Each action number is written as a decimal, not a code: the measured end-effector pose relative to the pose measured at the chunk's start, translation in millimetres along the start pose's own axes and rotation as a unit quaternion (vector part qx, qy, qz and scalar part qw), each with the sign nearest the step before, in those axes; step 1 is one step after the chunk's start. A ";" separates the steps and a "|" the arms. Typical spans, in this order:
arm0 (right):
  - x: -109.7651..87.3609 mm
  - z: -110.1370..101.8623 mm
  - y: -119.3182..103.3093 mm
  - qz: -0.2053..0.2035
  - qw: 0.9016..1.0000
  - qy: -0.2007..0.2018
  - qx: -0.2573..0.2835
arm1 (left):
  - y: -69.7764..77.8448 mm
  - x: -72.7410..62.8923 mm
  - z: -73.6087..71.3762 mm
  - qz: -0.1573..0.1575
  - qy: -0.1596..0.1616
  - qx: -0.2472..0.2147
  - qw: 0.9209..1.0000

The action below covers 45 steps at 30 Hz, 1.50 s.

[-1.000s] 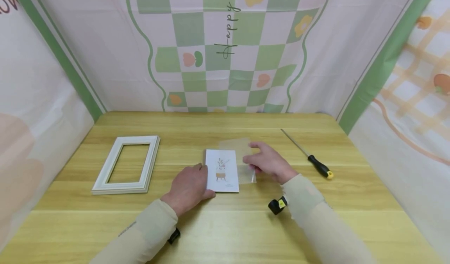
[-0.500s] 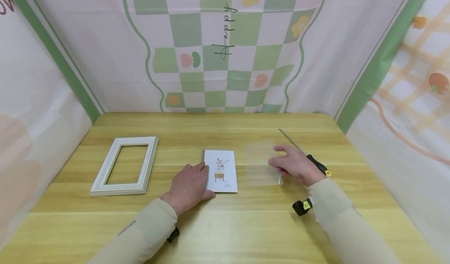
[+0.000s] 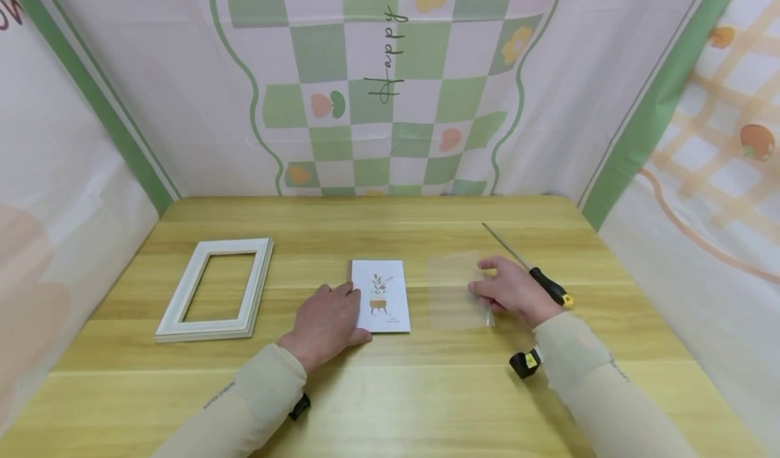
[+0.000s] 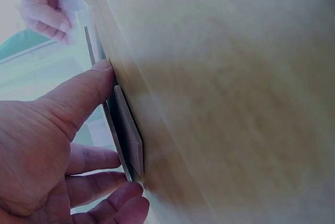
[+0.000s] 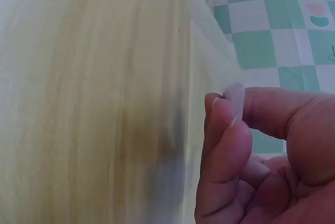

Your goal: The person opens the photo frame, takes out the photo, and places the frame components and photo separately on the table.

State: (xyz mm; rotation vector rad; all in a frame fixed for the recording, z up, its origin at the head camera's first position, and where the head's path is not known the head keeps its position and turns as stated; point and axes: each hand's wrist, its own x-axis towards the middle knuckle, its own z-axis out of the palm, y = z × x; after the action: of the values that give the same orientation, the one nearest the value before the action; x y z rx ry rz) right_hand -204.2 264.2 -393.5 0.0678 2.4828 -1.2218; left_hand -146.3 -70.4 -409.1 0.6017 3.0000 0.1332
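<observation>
A white print with a potted plant (image 3: 390, 295) lies face up at the middle of the table, on a thin backing board. My left hand (image 3: 323, 326) grips the board by its edges, thumb at the near edge and fingers along the left side. In the left wrist view, a flat dark flap (image 4: 133, 137) sticks out from the board's underside. To the right, my right hand (image 3: 512, 292) pinches a clear plastic sheet (image 3: 451, 292) between thumb and fingers. The sheet is held apart from the print; its pinched corner (image 5: 235, 98) shows in the right wrist view.
An off-white picture frame (image 3: 207, 328) with an open middle rests on the left of the wooden table (image 3: 390, 404). Beyond my right hand lies a screwdriver (image 3: 548, 286) with a black and yellow handle. A patterned cloth (image 3: 372, 139) hangs behind the table.
My right hand has drawn the clear sheet rightward, off the print's edge, and has nearly stopped over the last half second. My left hand keeps its grip on the backing board.
</observation>
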 end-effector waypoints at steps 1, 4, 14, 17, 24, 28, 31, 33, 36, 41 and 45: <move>-0.1 0.8 0.3 0.001 1.000 0.003 -0.006 | 0.0 0.1 0.1 -0.001 -0.001 0.000 1.000; 0.0 2.5 1.0 -0.004 0.999 0.009 -0.033 | 0.2 -0.1 0.2 -0.002 0.000 0.001 1.000; -1.6 3.4 0.5 -0.001 0.985 0.020 -0.173 | -0.1 -1.3 1.0 0.013 0.023 0.015 1.000; -2.7 4.2 -0.1 0.003 0.977 0.022 -0.212 | 0.1 -1.5 0.9 0.016 0.025 0.014 0.999; -4.1 3.8 -0.5 0.018 0.971 0.022 -0.236 | 0.1 -1.2 0.8 0.017 0.028 0.011 0.999; -4.2 4.6 0.8 0.013 0.966 0.033 -0.256 | 0.0 -1.3 1.2 0.018 0.027 0.009 0.999; -3.6 6.4 0.9 0.012 0.963 0.039 -0.266 | -0.2 -1.6 1.6 0.019 0.028 0.011 0.999; -3.1 7.5 0.4 0.013 0.962 0.040 -0.270 | -0.1 -2.0 1.8 0.020 0.029 0.011 0.999; -3.0 7.8 -0.6 0.016 0.961 0.038 -0.273 | 0.1 -2.1 2.3 0.018 0.030 0.008 0.999; -3.4 7.1 -2.1 0.014 0.961 0.032 -0.274 | 0.6 -2.0 2.0 0.011 0.025 0.003 1.000; -3.2 7.1 -2.3 0.010 0.961 0.030 -0.273 | 0.7 -2.3 1.8 0.009 0.022 0.003 1.000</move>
State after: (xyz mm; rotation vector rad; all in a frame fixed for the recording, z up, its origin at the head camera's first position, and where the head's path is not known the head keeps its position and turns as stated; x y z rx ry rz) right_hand -199.5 257.6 -394.6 -0.0162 2.7708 -0.4955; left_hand -143.8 -70.6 -410.6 0.6360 3.0389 0.1390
